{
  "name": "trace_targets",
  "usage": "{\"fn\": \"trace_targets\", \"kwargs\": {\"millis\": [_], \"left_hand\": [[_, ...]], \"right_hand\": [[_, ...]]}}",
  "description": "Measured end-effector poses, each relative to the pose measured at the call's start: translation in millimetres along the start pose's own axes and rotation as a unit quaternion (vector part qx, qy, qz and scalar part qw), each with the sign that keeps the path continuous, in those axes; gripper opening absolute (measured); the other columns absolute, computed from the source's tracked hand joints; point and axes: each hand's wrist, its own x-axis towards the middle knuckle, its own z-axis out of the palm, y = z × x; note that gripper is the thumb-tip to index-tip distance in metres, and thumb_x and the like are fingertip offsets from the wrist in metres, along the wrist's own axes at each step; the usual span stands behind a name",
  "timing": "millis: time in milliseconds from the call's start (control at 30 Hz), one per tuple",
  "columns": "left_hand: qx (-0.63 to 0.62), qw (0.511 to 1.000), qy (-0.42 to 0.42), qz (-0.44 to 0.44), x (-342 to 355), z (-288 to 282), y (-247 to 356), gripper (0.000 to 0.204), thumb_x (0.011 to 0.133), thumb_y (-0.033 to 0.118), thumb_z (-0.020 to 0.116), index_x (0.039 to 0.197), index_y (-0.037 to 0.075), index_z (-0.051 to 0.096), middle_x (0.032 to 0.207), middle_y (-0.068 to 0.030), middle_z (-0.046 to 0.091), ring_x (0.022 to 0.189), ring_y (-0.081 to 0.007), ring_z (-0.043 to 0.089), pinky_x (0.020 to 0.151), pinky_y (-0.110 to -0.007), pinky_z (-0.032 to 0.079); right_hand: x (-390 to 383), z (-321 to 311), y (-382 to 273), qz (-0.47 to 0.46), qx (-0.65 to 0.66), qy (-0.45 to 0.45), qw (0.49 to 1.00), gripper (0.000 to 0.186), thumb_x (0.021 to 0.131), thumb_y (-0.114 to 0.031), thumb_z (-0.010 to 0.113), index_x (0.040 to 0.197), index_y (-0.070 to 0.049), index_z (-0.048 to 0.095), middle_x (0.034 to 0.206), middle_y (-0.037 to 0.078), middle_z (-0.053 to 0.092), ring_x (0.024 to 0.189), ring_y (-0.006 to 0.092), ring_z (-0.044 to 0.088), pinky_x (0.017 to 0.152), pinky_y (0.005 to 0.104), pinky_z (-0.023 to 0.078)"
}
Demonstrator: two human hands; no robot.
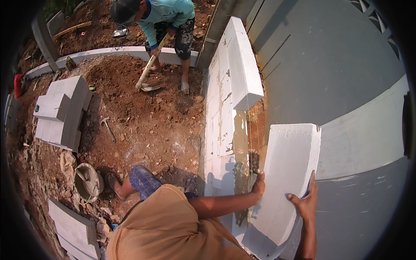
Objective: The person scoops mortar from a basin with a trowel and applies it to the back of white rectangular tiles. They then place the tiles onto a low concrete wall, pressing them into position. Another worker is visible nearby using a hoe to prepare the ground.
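Note:
Between my two hands is a large white lightweight concrete block (284, 173), tilted lengthwise above the near end of a low white block wall (214, 125). My left hand (258, 185) is closed against the block's left edge, its fingers partly hidden. On the opposite side my right hand (306, 200) grips the block, thumb on its broad face. Grey-brown wet mortar (239, 138) coats the wall's top beside my left hand. Farther along, another white block (243, 63) sits on that wall. A thin string runs along the wall's top.
A grey wall (320, 65) rises at right. Ahead, a person in a turquoise shirt (169, 15) holds a hoe (149, 71) to the soil. A hammer (108, 129), a mortar bucket (99, 182) and block stacks (65, 110) (76, 225) lie left.

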Motion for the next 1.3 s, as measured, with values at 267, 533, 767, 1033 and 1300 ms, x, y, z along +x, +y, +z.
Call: {"fn": "trace_targets", "kwargs": {"millis": [267, 533, 767, 1033, 1300], "left_hand": [[0.267, 0.931, -0.013, 0.248, -17.9, -102.1, 41.2, 0.087, 0.1, 0.056, 0.051, 0.158, -0.001, 0.018, 0.16, -0.0276, 0.026, 0.152, -0.0372, 0.023, 0.122, -0.045, 0.022], [0.329, 0.93, 0.092, 0.135, 81.2, -119.0, -25.4, 0.108, 0.091, 0.078, 0.04, 0.16, 0.0, 0.011, 0.166, -0.0261, 0.008, 0.155, -0.0401, 0.005, 0.123, -0.054, 0.014], [0.321, 0.929, 0.156, 0.095, 95.6, -100.3, 2.3, 0.114, 0.085, 0.086, 0.039, 0.162, 0.011, 0.001, 0.17, -0.014, -0.003, 0.156, -0.0339, 0.0, 0.118, -0.068, 0.011], [0.297, 0.943, 0.141, 0.048, 119.3, -111.2, 57.5, 0.12, 0.083, 0.089, 0.039, 0.162, 0.009, -0.004, 0.17, -0.0137, -0.006, 0.156, -0.0334, -0.005, 0.119, -0.067, 0.009], [0.271, 0.95, 0.141, 0.067, 146.0, -109.4, 56.8, 0.123, 0.082, 0.089, 0.039, 0.161, 0.006, -0.005, 0.169, -0.0161, -0.007, 0.156, -0.034, -0.006, 0.12, -0.065, 0.006]], "right_hand": [[41.3, 55.1, 7.1, -0.003, -0.085, -0.087, 0.993, 0.129, 0.062, -0.025, 0.088, 0.164, -0.019, 0.01, 0.13, 0.031, 0.043, 0.124, 0.0464, 0.051, 0.106, 0.0471, 0.045], [98.1, 112.1, -34.0, 0.004, -0.109, -0.172, 0.979, 0.13, 0.065, -0.034, 0.087, 0.164, -0.017, 0.005, 0.129, 0.034, 0.043, 0.121, 0.05, 0.054, 0.105, 0.0458, 0.047], [131.2, 156.2, -44.2, -0.037, -0.114, -0.174, 0.977, 0.131, 0.065, -0.037, 0.087, 0.163, -0.017, 0.003, 0.13, 0.039, 0.042, 0.118, 0.0518, 0.055, 0.104, 0.0462, 0.048], [165.2, 185.7, -76.5, -0.04, -0.132, -0.2, 0.97, 0.134, 0.064, -0.035, 0.088, 0.163, -0.014, 0.0, 0.128, 0.039, 0.045, 0.119, 0.0513, 0.054, 0.108, 0.0448, 0.046], [184.9, 194.3, -68.4, -0.046, -0.161, -0.189, 0.967, 0.134, 0.066, -0.045, 0.088, 0.163, -0.019, 0.0, 0.133, 0.044, 0.04, 0.117, 0.0539, 0.056, 0.104, 0.0475, 0.048]]}}
